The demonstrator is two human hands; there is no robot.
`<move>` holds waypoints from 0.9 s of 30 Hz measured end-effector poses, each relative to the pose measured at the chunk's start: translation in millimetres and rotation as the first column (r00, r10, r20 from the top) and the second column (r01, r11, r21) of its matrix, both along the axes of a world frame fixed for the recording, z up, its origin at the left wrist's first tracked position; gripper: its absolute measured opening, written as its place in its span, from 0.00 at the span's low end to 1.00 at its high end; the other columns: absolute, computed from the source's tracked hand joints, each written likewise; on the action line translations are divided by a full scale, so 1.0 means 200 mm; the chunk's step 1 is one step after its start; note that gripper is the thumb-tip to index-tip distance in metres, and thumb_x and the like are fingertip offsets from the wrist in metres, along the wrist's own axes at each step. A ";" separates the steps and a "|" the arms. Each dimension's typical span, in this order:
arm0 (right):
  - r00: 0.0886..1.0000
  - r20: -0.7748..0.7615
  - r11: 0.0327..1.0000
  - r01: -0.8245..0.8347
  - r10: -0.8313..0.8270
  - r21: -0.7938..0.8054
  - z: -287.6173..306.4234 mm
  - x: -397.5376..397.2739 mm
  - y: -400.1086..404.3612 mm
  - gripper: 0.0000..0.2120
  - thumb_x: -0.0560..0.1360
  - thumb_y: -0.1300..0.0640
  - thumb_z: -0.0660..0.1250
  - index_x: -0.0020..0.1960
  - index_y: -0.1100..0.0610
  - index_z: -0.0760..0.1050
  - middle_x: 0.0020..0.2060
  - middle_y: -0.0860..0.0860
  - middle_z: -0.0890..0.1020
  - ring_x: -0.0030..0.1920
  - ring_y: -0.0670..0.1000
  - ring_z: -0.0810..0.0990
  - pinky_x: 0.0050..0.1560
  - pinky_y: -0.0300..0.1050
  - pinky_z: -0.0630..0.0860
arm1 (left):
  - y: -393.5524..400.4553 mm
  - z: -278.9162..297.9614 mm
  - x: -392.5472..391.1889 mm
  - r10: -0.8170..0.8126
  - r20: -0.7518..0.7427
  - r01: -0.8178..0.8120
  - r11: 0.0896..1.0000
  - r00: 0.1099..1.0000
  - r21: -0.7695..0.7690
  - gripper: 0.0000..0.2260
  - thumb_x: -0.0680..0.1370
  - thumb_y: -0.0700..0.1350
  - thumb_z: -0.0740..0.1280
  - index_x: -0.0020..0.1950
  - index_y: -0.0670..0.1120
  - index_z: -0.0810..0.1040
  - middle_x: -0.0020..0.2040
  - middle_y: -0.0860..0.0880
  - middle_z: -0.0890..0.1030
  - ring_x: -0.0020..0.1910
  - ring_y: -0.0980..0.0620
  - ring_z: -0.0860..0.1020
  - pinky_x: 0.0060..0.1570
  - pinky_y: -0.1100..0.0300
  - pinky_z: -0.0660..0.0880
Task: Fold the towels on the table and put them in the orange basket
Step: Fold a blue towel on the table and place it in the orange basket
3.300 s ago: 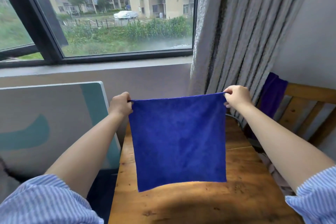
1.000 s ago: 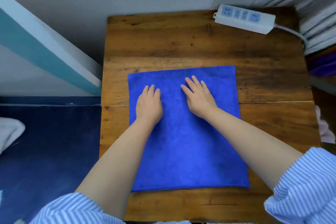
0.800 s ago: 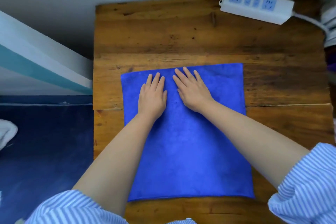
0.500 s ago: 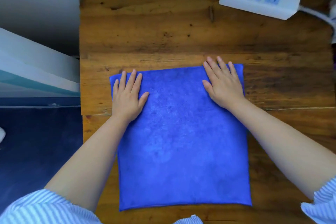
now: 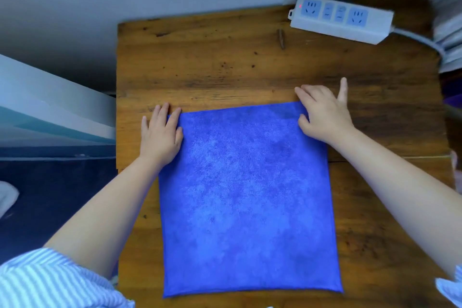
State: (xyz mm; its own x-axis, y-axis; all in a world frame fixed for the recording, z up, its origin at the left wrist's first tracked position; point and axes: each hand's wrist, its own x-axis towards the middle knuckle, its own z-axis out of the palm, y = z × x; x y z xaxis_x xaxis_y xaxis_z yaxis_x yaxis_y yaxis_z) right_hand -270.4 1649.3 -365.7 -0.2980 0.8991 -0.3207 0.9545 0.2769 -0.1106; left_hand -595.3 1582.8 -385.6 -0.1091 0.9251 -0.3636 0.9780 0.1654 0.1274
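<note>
Blue cloth, one towel [image 5: 246, 197], lies spread flat on the wooden table [image 5: 225, 62], its slightly longer side running from the near edge toward the far wall. Both hands sit at its two far corners. The left hand [image 5: 160, 136] rests at the far left corner with fingers nearly straight, palm down, fingertips just past the cloth onto bare wood. The right hand [image 5: 322, 112] is at the far right corner; its fingers look curled over the edge with the thumb on top of the cloth and the little finger sticking up, so it seems to be starting a pinch, though I cannot tell whether the corner is truly gripped. Since both hands are equally close to the far edge, the likely fold brings that edge toward the near one, halving the length. A white power strip [image 5: 341, 19] lies well beyond, at the far right of the table. No orange basket is in view.
</note>
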 end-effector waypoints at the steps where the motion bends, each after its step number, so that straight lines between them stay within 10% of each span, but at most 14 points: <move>1: 1.000 0.012 1.000 -0.022 0.021 0.015 0.01 -0.01 0.00 0.25 0.72 0.60 0.61 0.69 0.58 0.65 0.65 0.55 0.71 0.66 0.56 0.66 0.69 0.67 0.37 | 0.02 0.02 0.00 -0.015 -0.001 0.015 1.000 1.000 0.025 0.21 0.78 0.41 0.59 0.71 0.44 0.65 0.73 0.40 0.62 0.72 0.41 0.59 0.69 0.45 0.54; 9: 0.989 0.146 0.999 -0.023 0.029 -0.046 0.10 -0.09 0.05 0.12 0.71 0.65 0.61 0.53 0.59 0.76 0.51 0.56 0.78 0.57 0.58 0.72 0.63 0.56 0.62 | 0.01 0.12 0.01 0.004 -0.200 0.003 0.999 0.980 0.035 0.14 0.75 0.35 0.58 0.59 0.40 0.75 0.54 0.40 0.75 0.57 0.40 0.70 0.57 0.50 0.62; 19: 1.000 0.026 0.994 0.014 -0.017 0.110 0.32 0.02 -0.38 0.09 0.70 0.68 0.63 0.47 0.60 0.78 0.45 0.57 0.81 0.52 0.58 0.75 0.68 0.53 0.60 | -0.42 0.37 -0.07 -0.069 -0.092 0.084 0.981 0.993 0.172 0.08 0.76 0.35 0.61 0.52 0.35 0.77 0.49 0.36 0.77 0.51 0.38 0.73 0.45 0.46 0.70; 27: 0.998 0.006 0.960 -0.063 0.064 0.274 0.39 0.15 -0.90 0.09 0.62 0.76 0.65 0.39 0.68 0.78 0.34 0.64 0.79 0.39 0.64 0.78 0.45 0.53 0.71 | -0.89 0.55 -0.08 -0.345 -0.064 0.350 0.916 0.937 0.195 0.04 0.65 0.28 0.72 0.36 0.32 0.79 0.32 0.35 0.78 0.34 0.37 0.78 0.27 0.49 0.75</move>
State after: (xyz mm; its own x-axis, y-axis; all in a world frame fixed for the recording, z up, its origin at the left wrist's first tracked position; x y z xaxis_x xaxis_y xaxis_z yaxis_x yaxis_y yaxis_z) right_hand -239.9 1470.2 -286.9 -0.3580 0.9315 -0.0642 0.9337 0.3572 -0.0250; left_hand -611.5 1404.6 -275.1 0.2251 0.9597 -0.1683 0.9728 -0.2116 0.0944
